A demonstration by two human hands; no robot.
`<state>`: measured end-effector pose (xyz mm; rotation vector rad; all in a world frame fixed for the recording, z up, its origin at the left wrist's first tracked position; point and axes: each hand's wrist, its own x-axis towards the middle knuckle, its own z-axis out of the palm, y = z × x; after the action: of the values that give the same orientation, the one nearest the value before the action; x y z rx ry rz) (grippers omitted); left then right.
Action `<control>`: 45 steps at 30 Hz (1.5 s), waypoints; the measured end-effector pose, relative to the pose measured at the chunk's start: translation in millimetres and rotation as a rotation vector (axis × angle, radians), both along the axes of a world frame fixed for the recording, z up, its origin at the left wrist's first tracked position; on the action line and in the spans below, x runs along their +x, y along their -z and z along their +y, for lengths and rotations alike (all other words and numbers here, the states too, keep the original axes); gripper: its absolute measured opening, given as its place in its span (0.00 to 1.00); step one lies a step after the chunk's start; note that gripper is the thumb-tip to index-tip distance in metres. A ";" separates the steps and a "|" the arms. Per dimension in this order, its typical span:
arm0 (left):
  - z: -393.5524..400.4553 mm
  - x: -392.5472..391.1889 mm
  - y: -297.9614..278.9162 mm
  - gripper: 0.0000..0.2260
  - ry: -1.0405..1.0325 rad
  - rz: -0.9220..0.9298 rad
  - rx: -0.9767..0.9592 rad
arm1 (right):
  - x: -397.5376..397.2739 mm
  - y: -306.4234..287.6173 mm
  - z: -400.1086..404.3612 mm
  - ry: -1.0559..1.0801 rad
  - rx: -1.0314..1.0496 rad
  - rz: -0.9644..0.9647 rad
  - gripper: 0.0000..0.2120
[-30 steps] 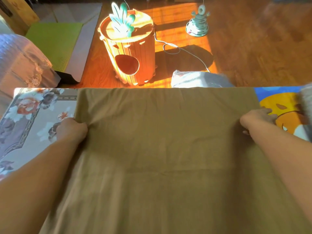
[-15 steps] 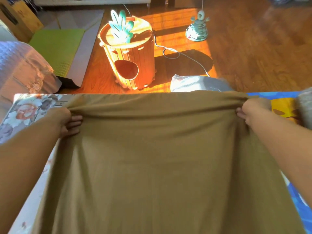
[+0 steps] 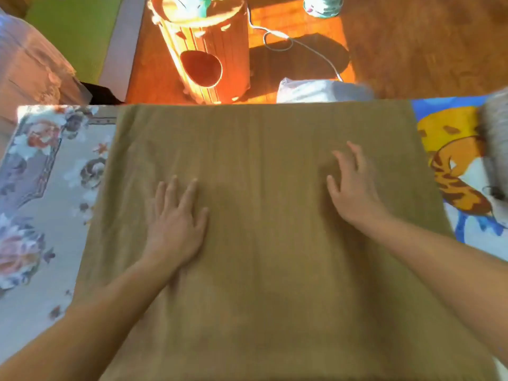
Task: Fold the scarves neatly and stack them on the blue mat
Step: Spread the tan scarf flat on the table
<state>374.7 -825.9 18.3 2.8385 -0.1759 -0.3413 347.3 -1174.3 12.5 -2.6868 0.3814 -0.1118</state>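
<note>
1. While both palms lie on the cloth, neither hand grips anything: the left hand (image 3: 176,226) rests flat with straight, slightly spread fingers, and the right hand (image 3: 353,188) sits with fingers splayed, its fingertips lifted a little, so how firmly it presses is unclear.
2. Under them the tan scarf (image 3: 261,298) lies spread over most of the surface; its far edge runs straight across at 12 o'clock, and its near part runs out of view at 6 o'clock.
3. At 9 o'clock of the left hand, a floral cloth (image 3: 41,188) shows beside and partly under the scarf.
4. At 3 o'clock of the right hand, the blue mat (image 3: 450,160), printed with an orange cartoon tiger, lies partly under the scarf's right edge; something grey and fuzzy (image 3: 494,138) rests on it at the frame's border, too blurred to name.
5. Beyond the far edge, at 12 o'clock, a pale bundle (image 3: 316,90) lies on the wooden floor, with an orange slatted barrel (image 3: 209,48) at 11 o'clock and a white cable (image 3: 288,42) trailing behind.
6. The step in hand looks like smoothing the laid-out scarf before a fold.
7. The next move probably calls for taking two matching corners, bringing one edge squarely onto the opposite one, and pressing the crease flat, then repeating until the piece is small enough to carry toward 3 o'clock onto the mat.
</note>
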 end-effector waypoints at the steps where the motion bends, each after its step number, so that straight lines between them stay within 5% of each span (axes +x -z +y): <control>1: 1.1 -40.8 6.3 0.28 0.054 0.030 0.035 | -29.7 4.4 18.8 -0.093 -0.049 0.028 0.23; 5: 16.9 -171.0 22.5 0.29 0.310 0.042 0.183 | -118.2 17.8 51.8 -0.368 -0.181 0.218 0.29; 10: 30.3 -186.0 26.5 0.28 0.341 -0.068 0.186 | -129.2 15.3 40.8 -0.360 -0.280 0.251 0.32; 18: 45.9 -216.5 24.2 0.24 0.288 -0.292 -0.087 | -209.7 10.3 80.2 -0.527 -0.196 -0.117 0.21; 23: 74.5 -323.8 9.3 0.23 0.155 -0.307 -0.160 | -349.5 -1.3 87.1 -0.127 -0.028 -0.153 0.10; 27: 92.1 -371.7 16.5 0.26 0.425 -0.190 -0.042 | -426.8 7.6 82.2 -0.250 -0.143 0.010 0.16; 30: 104.7 -382.3 20.6 0.23 0.423 -0.186 -0.088 | -447.7 10.7 70.2 -0.223 -0.093 0.009 0.16; 35: 116.9 -383.4 15.5 0.05 0.402 -0.221 -0.260 | -454.2 9.2 76.9 -0.240 -0.037 -0.055 0.03; 42: 123.1 -386.2 5.4 0.04 0.435 -0.084 -0.115 | -468.0 0.5 84.3 -0.281 -0.081 0.072 0.03; 45: 129.2 -398.7 16.0 0.04 0.451 -0.200 -0.128 | -481.1 -1.2 85.9 -0.314 -0.053 0.080 0.04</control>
<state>-24.0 -696.7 2.3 2.6784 -0.8528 -0.1254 -133.8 -1088.4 13.6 -2.7714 -0.0235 0.0795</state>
